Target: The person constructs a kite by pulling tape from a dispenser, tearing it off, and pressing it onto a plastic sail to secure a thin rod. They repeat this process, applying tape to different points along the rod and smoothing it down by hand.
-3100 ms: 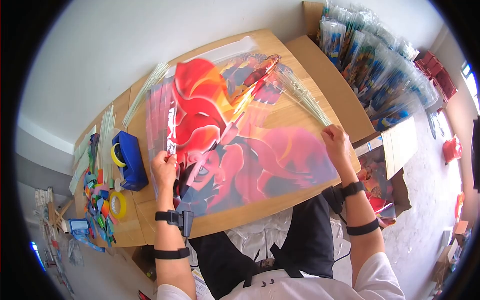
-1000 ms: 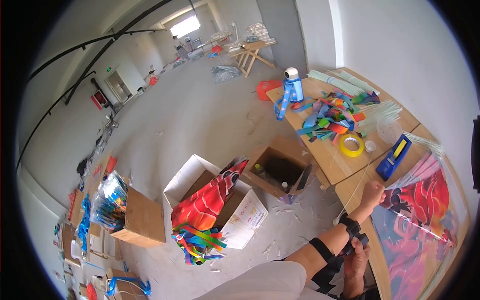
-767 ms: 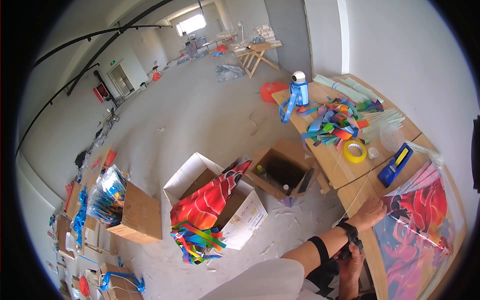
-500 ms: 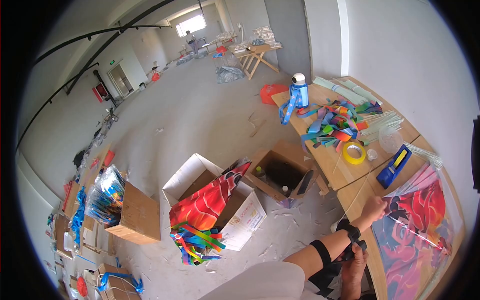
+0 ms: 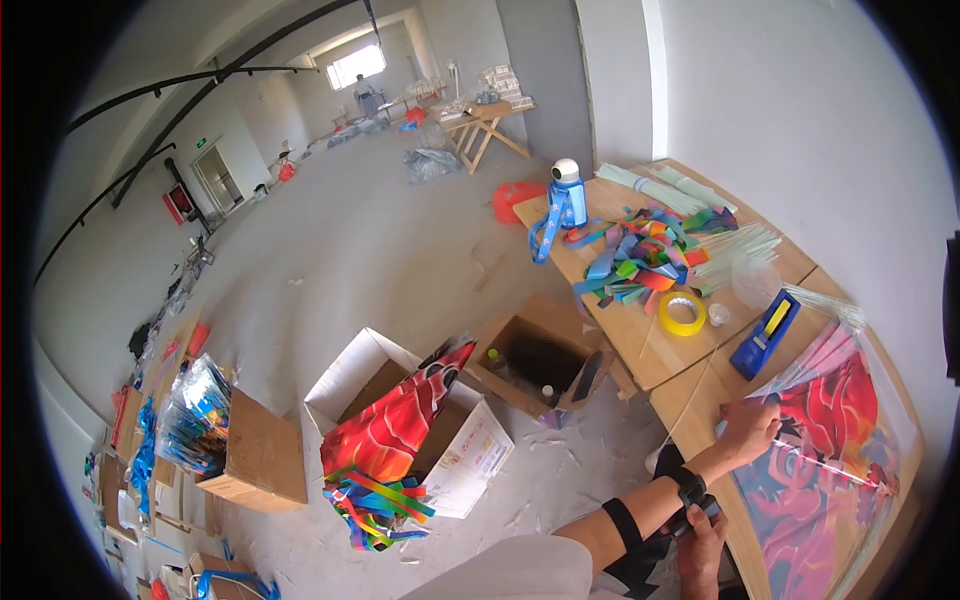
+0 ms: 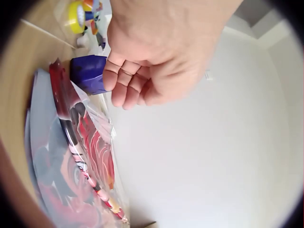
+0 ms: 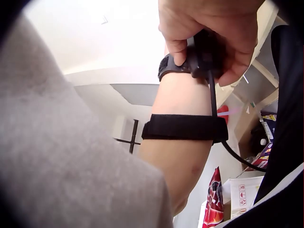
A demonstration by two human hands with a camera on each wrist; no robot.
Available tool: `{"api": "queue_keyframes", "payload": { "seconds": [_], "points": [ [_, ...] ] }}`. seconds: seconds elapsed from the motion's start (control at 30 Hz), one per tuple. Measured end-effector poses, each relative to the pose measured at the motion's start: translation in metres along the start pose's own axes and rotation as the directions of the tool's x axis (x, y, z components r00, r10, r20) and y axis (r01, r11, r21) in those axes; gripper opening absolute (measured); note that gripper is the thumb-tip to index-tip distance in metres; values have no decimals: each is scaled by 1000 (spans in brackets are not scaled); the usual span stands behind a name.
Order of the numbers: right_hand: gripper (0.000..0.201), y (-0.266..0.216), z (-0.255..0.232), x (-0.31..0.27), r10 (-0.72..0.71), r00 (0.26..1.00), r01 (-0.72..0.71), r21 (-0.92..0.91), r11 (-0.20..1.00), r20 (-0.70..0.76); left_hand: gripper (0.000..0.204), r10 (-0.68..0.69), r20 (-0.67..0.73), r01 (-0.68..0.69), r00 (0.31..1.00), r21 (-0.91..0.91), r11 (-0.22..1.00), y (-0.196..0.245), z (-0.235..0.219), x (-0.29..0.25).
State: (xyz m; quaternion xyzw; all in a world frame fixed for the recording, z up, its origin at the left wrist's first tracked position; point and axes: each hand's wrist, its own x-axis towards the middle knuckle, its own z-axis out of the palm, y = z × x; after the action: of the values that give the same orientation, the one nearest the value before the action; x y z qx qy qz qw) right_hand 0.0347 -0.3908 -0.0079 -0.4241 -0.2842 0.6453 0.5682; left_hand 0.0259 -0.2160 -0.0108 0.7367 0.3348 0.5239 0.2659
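In the head view my left hand [image 5: 750, 435] hovers over the table's near edge, beside red printed plastic sheets [image 5: 835, 405]. Its fingers are loosely curled and hold nothing, as the left wrist view shows of the hand [image 6: 156, 57]. My right hand [image 5: 703, 550] reaches to the left forearm. There, in the right wrist view, the right hand [image 7: 209, 21] pinches the small black camera [image 7: 205, 57] strapped at the left wrist, thumb and fingers on either side. A rolled, glossy printed strip [image 6: 88, 175] lies across the sheets. Behind them stands a blue tape dispenser [image 5: 762, 338].
A yellow tape roll [image 5: 682, 314], coloured ribbons [image 5: 645, 255], pale thin sticks [image 5: 750, 245] and a blue bottle [image 5: 568, 195] stand or lie on the table. A white box [image 5: 470, 465] with red printed material and a brown box [image 5: 535, 360] are on the floor.
The head view has swung left from the sheets to the room. My right hand has left the stick bundle for the left wrist's camera; my left hand has let go of the rolled sheet edge.
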Motion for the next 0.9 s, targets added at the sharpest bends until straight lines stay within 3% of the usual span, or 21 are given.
{"api": "queue_keyframes", "payload": {
  "seconds": [0.03,0.07,0.1,0.13,0.2,0.27,0.4,0.47,0.53,0.6,0.63,0.77,0.83,0.9],
  "points": [
    [33,1,0,-1,10,1000,-10,-4,1000,-6,12,-69,48,71,996,-48,996,4,-1,2],
    [37,2,-1,-3,25,1000,-26,105,994,5,12,-82,47,85,995,-56,995,10,-1,2],
    [42,3,-2,-3,36,999,-38,211,977,16,13,-61,-38,55,997,-137,989,14,1,3],
    [42,3,-3,-3,43,999,-43,205,978,5,14,-46,-124,18,991,-216,976,16,2,3],
    [48,4,-3,-1,51,998,-55,182,982,27,13,-55,-108,30,993,-220,975,15,1,1],
    [47,10,-11,1,63,998,-66,173,983,21,12,-135,-14,121,991,-351,929,13,-3,-1],
    [51,8,-11,0,79,993,-86,87,992,87,13,-152,27,154,988,-272,950,2,-13,-9],
    [54,7,-16,1,139,984,-146,55,988,110,15,-230,192,272,954,-229,935,2,-21,-8],
    [43,0,-9,3,126,988,-133,82,988,84,14,-204,203,258,958,-285,923,2,-18,-12],
    [59,3,-23,5,141,952,-123,-81,989,273,13,-197,267,272,943,-280,921,10,-18,-13],
    [79,7,-26,7,243,943,-229,-88,969,227,12,-176,279,251,944,-261,932,13,-17,-13],
    [74,-6,-32,3,170,954,-127,-183,975,246,9,-122,348,232,930,-297,926,25,-23,-14],
    [64,-26,-46,-4,313,932,-258,-271,928,185,9,-109,400,245,910,-307,920,36,-42,-8],
    [58,-38,-51,-17,277,954,-253,-186,950,118,9,-93,397,220,913,-288,932,32,-45,-10]
  ]
}}
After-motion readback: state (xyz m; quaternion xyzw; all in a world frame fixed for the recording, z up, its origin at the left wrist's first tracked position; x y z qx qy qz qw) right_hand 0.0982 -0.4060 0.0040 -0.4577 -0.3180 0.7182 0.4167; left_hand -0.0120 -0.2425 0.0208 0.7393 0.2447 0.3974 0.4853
